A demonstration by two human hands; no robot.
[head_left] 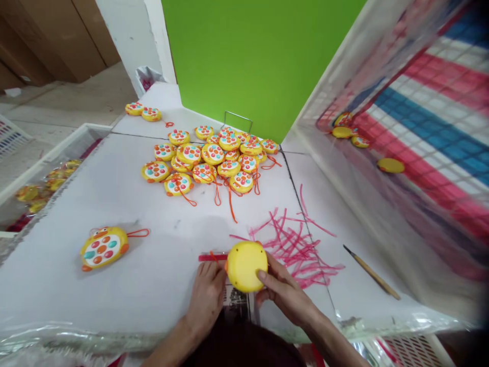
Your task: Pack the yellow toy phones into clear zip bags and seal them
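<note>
My right hand (pixel 284 290) grips a yellow duck-shaped toy (pixel 247 266), its plain back with small screw holes facing up, thumb on the near right side. At the toy's left edge, my left hand (pixel 208 288) has its fingers curled closed around an orange cord (pixel 214 256), whose end pokes out above them. Just beyond that hand lies a pink-red strip (pixel 204 258). Farther left, another duck toy (pixel 105 248) rests face up with coloured buttons and an orange cord loop. Right of my hands spreads a loose heap of thin pink strips (pixel 294 247).
A pile of duck toys (pixel 212 155) sits toward the back, before a green panel (pixel 263 61). At right lies a wooden-handled pointed tool (pixel 372 272). A crate (pixel 89 133) with bagged toys stands left. Clear plastic sheeting and a mesh wall (pixel 439 153) border the right.
</note>
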